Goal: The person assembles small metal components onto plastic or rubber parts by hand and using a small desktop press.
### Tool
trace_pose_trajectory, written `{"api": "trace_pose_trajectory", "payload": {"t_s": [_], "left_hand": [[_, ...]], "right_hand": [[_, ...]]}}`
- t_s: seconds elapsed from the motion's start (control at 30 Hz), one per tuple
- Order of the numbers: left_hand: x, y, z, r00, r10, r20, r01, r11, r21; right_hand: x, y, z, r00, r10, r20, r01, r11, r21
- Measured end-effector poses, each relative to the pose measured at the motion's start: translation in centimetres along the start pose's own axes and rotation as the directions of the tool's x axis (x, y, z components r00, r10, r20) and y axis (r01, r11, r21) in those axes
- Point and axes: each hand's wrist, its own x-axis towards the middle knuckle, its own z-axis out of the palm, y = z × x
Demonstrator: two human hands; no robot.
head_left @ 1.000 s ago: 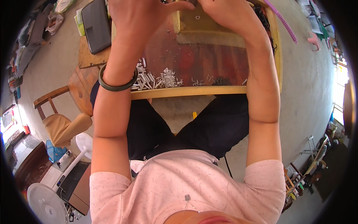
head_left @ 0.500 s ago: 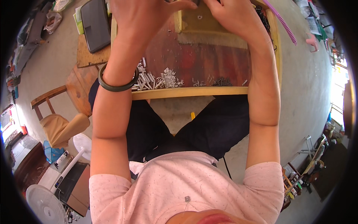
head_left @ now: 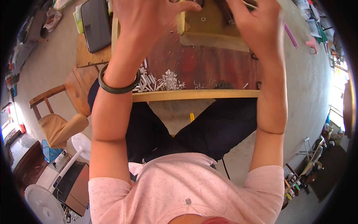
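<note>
Longer silver pins [head_left: 150,81] point lengthwise, roughly forward; left fingers [head_left: 190,6], right fingers [head_left: 236,8]: I cannot tell opening or hold.

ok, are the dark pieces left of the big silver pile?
No, the dark pieces lie right of the big silver pile, near the yellow front rim.

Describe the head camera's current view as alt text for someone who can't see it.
A person's left hand and right hand reach over a yellow-rimmed reddish worktable, partly cropped by the top edge, so their grip is unclear. Small silvery metal pieces lie along the near rim.
</note>
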Motion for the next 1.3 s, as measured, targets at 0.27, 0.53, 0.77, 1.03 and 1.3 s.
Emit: {"api": "trace_pose_trajectory", "payload": {"t_s": [0.27,0.53,0.77,1.03,1.3], "left_hand": [[-0.1,-1.3,-0.2,0.999,0.036,-0.037,-0.036,0.999,-0.019],[0.0,-0.6,0.6,0.998,-0.032,0.05,0.035,0.997,-0.066],[0.4,-0.4,0.8,1.0,-0.013,-0.011,0.013,0.999,-0.034],[-0.1,-0.3,0.3,1.0,-0.026,-0.009,0.025,0.996,-0.08],[0.8,-0.3,0.7,0.992,-0.086,0.096,0.09,0.995,-0.035]], "right_hand": [[-7.7,-2.8,1.7,0.857,-0.276,0.436,0.241,0.961,0.135],[-8.0,-3.1,4.3,0.745,-0.472,0.471,0.475,0.872,0.122],[-6.8,-4.2,4.2,0.577,-0.573,0.582,0.675,0.735,0.053],[-6.6,-2.2,4.1,0.702,-0.471,0.534,0.508,0.857,0.089],[-6.5,-3.3,3.8,0.651,-0.492,0.577,0.598,0.801,0.008]]}}
